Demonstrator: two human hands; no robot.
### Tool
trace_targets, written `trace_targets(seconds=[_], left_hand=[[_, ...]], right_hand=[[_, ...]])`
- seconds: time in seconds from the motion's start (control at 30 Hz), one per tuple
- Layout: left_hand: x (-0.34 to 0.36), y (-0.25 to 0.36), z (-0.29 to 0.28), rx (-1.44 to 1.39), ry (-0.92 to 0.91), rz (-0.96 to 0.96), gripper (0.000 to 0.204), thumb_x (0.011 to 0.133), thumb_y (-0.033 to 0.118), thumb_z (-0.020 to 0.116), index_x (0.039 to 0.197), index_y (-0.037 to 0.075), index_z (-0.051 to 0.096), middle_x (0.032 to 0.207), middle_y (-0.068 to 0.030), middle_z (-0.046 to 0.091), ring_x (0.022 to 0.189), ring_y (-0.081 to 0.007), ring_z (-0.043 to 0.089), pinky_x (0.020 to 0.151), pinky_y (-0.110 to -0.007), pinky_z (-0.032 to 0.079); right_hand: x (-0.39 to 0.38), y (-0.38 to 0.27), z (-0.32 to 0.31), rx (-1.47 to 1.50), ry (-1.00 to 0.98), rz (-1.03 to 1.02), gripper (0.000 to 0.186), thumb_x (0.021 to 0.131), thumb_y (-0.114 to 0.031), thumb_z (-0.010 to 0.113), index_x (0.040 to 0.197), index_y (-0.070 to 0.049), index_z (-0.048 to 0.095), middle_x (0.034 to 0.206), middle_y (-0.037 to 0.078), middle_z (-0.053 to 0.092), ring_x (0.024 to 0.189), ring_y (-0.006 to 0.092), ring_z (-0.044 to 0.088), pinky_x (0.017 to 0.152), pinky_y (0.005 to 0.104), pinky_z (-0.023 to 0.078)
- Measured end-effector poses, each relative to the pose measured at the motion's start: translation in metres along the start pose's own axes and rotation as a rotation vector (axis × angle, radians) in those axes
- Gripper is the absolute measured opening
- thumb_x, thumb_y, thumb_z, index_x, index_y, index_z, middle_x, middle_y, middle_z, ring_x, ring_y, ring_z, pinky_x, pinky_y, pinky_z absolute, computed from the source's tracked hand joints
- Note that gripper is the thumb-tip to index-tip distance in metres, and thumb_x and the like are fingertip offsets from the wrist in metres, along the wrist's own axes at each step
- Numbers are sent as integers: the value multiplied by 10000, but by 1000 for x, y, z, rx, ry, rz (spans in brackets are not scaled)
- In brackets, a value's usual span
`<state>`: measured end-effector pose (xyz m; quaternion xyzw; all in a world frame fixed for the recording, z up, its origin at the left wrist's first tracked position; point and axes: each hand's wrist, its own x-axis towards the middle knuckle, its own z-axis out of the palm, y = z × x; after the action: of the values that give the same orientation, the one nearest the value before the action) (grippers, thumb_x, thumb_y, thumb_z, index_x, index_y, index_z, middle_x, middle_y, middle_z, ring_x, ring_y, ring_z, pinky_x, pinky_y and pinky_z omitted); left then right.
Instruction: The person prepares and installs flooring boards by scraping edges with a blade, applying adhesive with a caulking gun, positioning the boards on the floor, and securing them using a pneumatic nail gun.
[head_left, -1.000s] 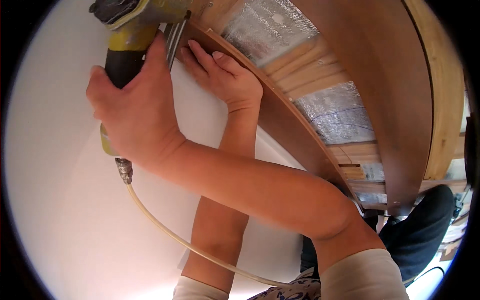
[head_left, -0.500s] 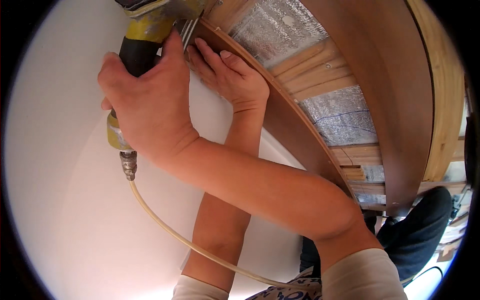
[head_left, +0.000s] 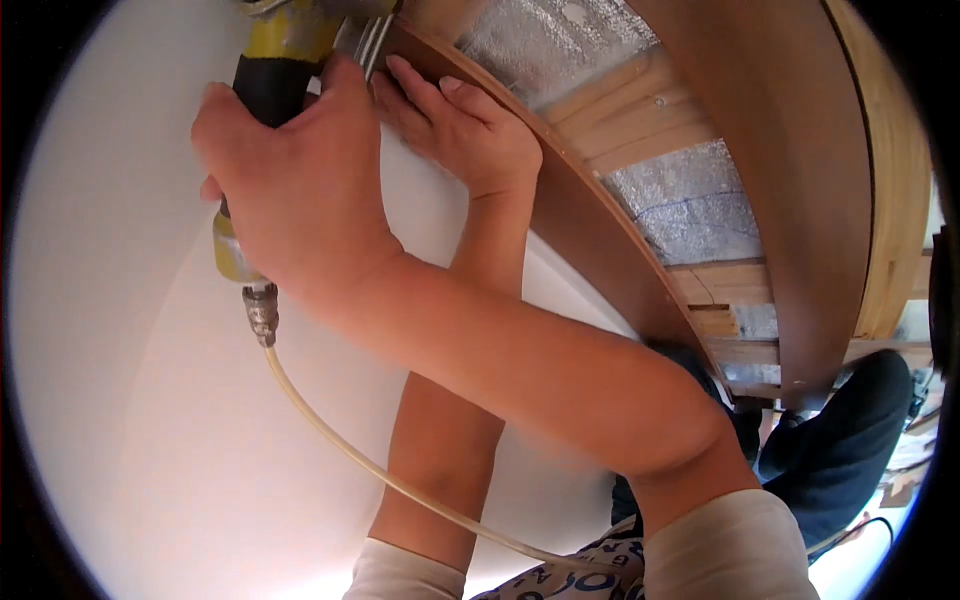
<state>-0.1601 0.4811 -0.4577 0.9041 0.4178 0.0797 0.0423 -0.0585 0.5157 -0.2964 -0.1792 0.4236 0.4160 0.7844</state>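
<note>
My right hand point(head_left: 290, 170) is closed round the black grip of a yellow-and-black pneumatic nail gun point(head_left: 280, 50). The upper body of the nail gun is cut off by the top of the view. From the grip's lower end, a metal coupling point(head_left: 261, 312) joins a pale air hose point(head_left: 350, 458). My right forearm crosses over my left one. Against the brown board point(head_left: 580, 240), my left hand point(head_left: 470, 130) lies with its fingers stretched out, close to the nail gun's nose. What is under the left palm is hidden.
A smooth white wall panel point(head_left: 130, 270) fills the left side. To the right run wooden battens point(head_left: 640, 120) with silvery foil insulation point(head_left: 690, 200) between them, then a second brown board point(head_left: 800, 170). My dark-trousered leg point(head_left: 840, 430) shows at the lower right.
The view has shifted slightly, so the nail gun and wall framing appear a little higher. Both hands keep the same hold and place.
</note>
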Motion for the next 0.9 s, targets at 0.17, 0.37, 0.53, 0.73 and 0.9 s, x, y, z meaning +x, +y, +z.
trace_targets(seconds=[0.17, 0.37, 0.53, 0.73, 0.9], left_hand=[[3, 0, -1, -52, 25, 51, 612, 1077, 288, 339, 1507, -146, 367, 1564, -406, 307, 1461, -546, 293, 1238, -569, 205], [5, -3, 0, -16, 29, 51, 613, 1073, 288, 348, 1505, -146, 372, 1561, -411, 301, 1458, -547, 294, 1237, -566, 208], [5, 6, -2, -11, 9, 24, 603, 1068, 281, 355, 1501, -137, 380, 1552, -419, 306, 1450, -555, 296, 1237, -569, 200], [5, 6, -5, -69, -19, 3, 588, 1062, 266, 354, 1492, -134, 387, 1546, -416, 322, 1441, -555, 302, 1230, -574, 206], [8, 4, -4, -59, -21, 23, 566, 1052, 244, 372, 1487, -117, 405, 1541, -397, 341, 1433, -539, 325, 1215, -571, 240]], right_hand=[[-2, -6, -5, 9, 9, 13, 281, 881, -113, 690, 1004, 0, 464, 709, 43, 606, 543, 134, 622, 478, 292, 467], [-10, -17, -14, 69, -29, 64, 275, 883, -118, 700, 991, 1, 478, 694, 33, 599, 535, 130, 617, 475, 284, 460], [-9, -12, -13, 66, -22, 49, 262, 882, -118, 709, 971, -1, 492, 691, 29, 598, 535, 126, 613, 478, 283, 462], [-20, -19, -21, 41, 22, 66, 237, 884, -108, 706, 968, -17, 503, 706, 21, 603, 559, 118, 615, 512, 280, 477], [-25, -24, -26, 77, -12, 77, 215, 883, -106, 702, 955, -25, 516, 715, 13, 604, 578, 118, 623, 541, 281, 486]])
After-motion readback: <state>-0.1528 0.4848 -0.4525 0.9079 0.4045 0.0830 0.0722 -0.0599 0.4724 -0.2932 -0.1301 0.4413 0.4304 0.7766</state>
